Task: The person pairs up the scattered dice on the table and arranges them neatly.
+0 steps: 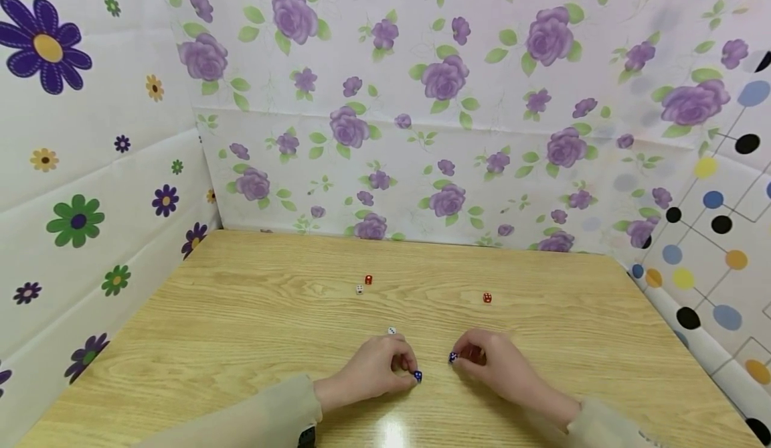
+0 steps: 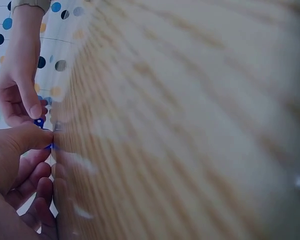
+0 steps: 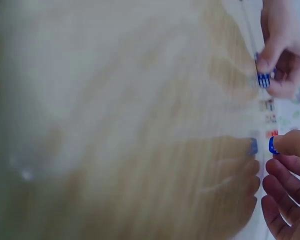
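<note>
Between thumb and forefinger my left hand (image 1: 381,367) pinches a blue die (image 1: 418,376) low over the table's front middle. My right hand (image 1: 496,366) pinches a second blue die (image 1: 453,357) a short way to the right, the two dice facing each other across a small gap. In the right wrist view the right hand's blue die (image 3: 273,145) shows just off the tabletop, its reflection beside it. A white die (image 1: 392,331) lies right behind the left hand's knuckles, partly covered by them in the head view.
Farther back on the wooden table (image 1: 271,327) a red die (image 1: 369,279) and a white die (image 1: 359,289) lie close together. Another red die (image 1: 487,297) sits behind the right hand. Patterned cloth walls (image 1: 385,126) stand along the back and both sides.
</note>
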The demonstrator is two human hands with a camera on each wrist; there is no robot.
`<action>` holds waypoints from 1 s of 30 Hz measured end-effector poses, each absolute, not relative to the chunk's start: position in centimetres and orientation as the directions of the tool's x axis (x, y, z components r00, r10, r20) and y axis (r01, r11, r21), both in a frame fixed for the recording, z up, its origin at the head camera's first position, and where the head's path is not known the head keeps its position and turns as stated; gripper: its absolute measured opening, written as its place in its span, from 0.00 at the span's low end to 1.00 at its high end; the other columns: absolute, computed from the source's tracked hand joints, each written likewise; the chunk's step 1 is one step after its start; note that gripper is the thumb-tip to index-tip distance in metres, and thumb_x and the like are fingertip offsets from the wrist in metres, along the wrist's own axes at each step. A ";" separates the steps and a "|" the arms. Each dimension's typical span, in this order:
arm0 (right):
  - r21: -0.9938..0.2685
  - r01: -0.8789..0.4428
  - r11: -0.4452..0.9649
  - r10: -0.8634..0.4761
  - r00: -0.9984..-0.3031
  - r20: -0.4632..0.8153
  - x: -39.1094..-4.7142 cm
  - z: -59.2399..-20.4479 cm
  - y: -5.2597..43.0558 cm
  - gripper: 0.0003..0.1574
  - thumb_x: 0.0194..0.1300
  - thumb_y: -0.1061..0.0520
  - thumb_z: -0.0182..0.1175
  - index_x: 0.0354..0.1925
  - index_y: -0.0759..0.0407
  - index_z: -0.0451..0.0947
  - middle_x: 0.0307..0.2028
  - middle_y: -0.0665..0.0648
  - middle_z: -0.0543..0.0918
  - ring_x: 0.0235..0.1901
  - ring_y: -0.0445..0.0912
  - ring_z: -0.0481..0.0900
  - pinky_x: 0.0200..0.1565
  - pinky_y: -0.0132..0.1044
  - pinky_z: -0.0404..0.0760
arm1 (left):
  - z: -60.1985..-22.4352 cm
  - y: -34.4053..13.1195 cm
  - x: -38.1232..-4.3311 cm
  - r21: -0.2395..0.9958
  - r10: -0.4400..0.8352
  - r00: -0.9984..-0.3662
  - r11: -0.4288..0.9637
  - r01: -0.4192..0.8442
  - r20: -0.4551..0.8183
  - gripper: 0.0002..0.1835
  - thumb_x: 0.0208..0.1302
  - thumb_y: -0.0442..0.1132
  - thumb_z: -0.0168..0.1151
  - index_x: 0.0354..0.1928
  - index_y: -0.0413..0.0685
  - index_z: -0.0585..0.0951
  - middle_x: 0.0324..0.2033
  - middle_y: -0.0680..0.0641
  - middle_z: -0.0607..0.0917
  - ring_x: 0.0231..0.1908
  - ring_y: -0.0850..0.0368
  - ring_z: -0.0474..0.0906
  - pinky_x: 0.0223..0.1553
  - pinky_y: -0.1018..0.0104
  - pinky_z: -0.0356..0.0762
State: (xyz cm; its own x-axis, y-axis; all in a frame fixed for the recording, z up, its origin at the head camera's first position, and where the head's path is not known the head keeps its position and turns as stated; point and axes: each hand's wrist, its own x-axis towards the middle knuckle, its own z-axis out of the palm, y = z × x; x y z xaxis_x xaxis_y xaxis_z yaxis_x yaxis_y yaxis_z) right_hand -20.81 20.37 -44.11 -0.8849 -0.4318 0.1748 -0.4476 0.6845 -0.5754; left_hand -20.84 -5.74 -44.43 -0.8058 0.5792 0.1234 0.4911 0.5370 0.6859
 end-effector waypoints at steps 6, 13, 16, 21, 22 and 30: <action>-0.630 -0.422 0.652 -0.448 -0.885 0.129 -20.1 -44.4 19.5 0.03 0.63 0.52 0.68 0.36 0.45 0.82 0.26 0.42 0.79 0.24 0.32 0.71 0.27 0.28 0.74 | -44.2 -5.5 -20.9 0.652 0.573 -0.810 0.568 0.502 0.125 0.05 0.55 0.40 0.74 0.31 0.55 0.84 0.29 0.59 0.81 0.29 0.71 0.72 0.34 0.79 0.71; -0.657 -0.442 0.610 -0.473 -0.869 0.146 -19.8 -44.8 18.9 0.04 0.63 0.51 0.68 0.36 0.45 0.82 0.23 0.42 0.78 0.21 0.31 0.70 0.24 0.28 0.71 | -44.3 -5.3 -21.0 0.633 0.564 -0.815 0.586 0.506 0.130 0.05 0.54 0.42 0.74 0.31 0.56 0.84 0.29 0.61 0.81 0.29 0.72 0.72 0.34 0.79 0.71; -0.657 -0.444 0.609 -0.472 -0.869 0.149 -19.7 -44.9 18.7 0.04 0.62 0.53 0.68 0.36 0.46 0.82 0.22 0.42 0.78 0.20 0.31 0.69 0.23 0.28 0.71 | -44.3 -5.3 -21.0 0.628 0.561 -0.817 0.591 0.507 0.132 0.05 0.54 0.42 0.74 0.30 0.56 0.85 0.29 0.61 0.81 0.29 0.72 0.72 0.34 0.79 0.70; -0.645 -0.445 0.622 -0.469 -0.871 0.149 -19.6 -45.0 18.4 0.05 0.61 0.55 0.69 0.35 0.46 0.82 0.22 0.41 0.77 0.21 0.30 0.69 0.24 0.27 0.71 | -44.2 -5.2 -21.0 0.612 0.555 -0.821 0.604 0.511 0.137 0.05 0.54 0.43 0.74 0.30 0.57 0.85 0.28 0.61 0.80 0.29 0.73 0.71 0.34 0.79 0.70; -0.644 -0.444 0.622 -0.469 -0.871 0.147 -19.6 -45.0 18.3 0.05 0.61 0.56 0.69 0.35 0.46 0.82 0.22 0.41 0.77 0.21 0.30 0.69 0.24 0.27 0.71 | -44.3 -5.2 -21.0 0.610 0.554 -0.821 0.606 0.511 0.137 0.05 0.54 0.43 0.74 0.30 0.57 0.85 0.28 0.61 0.80 0.29 0.73 0.71 0.34 0.79 0.69; -0.665 -0.426 0.614 -0.471 -0.873 0.124 -19.3 -44.9 17.7 0.06 0.60 0.57 0.68 0.35 0.46 0.81 0.22 0.42 0.77 0.22 0.30 0.69 0.25 0.27 0.71 | -44.4 -5.0 -21.0 0.608 0.548 -0.827 0.615 0.502 0.129 0.05 0.54 0.42 0.73 0.31 0.57 0.85 0.28 0.62 0.80 0.29 0.73 0.71 0.32 0.78 0.69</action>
State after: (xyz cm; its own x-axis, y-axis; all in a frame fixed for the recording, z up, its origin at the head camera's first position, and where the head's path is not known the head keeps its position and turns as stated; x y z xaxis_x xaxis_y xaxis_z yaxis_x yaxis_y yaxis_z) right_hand -19.30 17.71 -44.85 -0.8734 -0.4711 0.1239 -0.4256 0.6142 -0.6645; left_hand -20.99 -4.99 -44.39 -0.8268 0.5477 0.1286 0.5020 0.6150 0.6081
